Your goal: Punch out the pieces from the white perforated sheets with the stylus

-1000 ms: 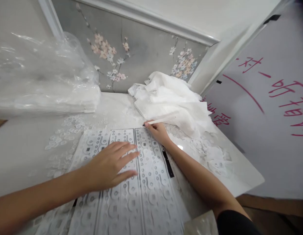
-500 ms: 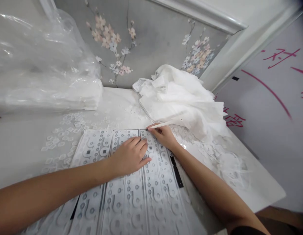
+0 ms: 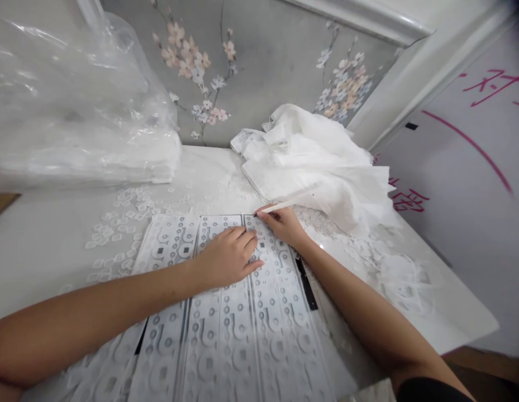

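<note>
My left hand [image 3: 228,257] lies flat on a pale sheet [image 3: 225,312] patterned with rows of grey circles and curved cut-out shapes. Its fingers are stretched out and point toward the sheet's far edge. My right hand [image 3: 284,226] is closed in a pinch around a slim white pen-shaped tool [image 3: 286,205] with a dark tip. That tip rests at the far edge of the sheet, near a dark line between two strips. Whether the tool is a blade or tweezers I cannot make out. Black strips [image 3: 307,285] show along the sheet's right side.
Small clear square scraps [image 3: 120,215] are scattered left of the sheet. A heap of white cloth-like sheets [image 3: 318,162] lies behind my right hand. Thin offcuts [image 3: 404,279] gather at right. A large clear plastic bag [image 3: 83,111] stands back left, against the flowered panel [image 3: 267,61].
The view has shifted slightly, so everything sits a little higher and further right. Both hands keep nearly the same places on the sheet.
</note>
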Available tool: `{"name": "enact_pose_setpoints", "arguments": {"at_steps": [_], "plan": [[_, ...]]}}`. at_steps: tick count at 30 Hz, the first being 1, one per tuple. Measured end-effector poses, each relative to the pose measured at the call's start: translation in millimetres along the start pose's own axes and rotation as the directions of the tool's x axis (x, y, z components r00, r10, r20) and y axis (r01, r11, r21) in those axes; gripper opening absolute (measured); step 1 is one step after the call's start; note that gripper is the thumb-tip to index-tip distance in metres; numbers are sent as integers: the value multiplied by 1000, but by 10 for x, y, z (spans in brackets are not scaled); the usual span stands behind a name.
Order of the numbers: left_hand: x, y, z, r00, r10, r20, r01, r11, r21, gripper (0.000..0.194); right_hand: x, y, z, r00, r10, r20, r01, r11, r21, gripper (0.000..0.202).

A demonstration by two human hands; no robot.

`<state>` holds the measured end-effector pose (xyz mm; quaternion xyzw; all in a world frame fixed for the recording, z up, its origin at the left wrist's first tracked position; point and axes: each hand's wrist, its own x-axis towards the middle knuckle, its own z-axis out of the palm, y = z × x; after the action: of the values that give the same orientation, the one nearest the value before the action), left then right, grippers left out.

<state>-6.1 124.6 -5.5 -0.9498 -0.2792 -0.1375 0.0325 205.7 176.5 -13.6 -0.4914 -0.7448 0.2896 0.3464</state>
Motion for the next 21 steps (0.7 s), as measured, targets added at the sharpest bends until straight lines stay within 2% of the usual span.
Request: {"name": "enact_pose_setpoints", "arguments": {"at_steps": [13,18,21], "plan": [[5,-17,28,1000,1,-21,-2,1000,-21,52,15,33,-1,1000,17,11,-17,1000,11,34],[9,-21,28,1000,12,-24,-13,1000,-28,52,15,29,6,1000,-28,9,28,999,22,30],[13,-24,19,1000,11,-20,-11,1000,-25,52,-5,21,10,994,-112,-2,111,991,-77,27]]}}
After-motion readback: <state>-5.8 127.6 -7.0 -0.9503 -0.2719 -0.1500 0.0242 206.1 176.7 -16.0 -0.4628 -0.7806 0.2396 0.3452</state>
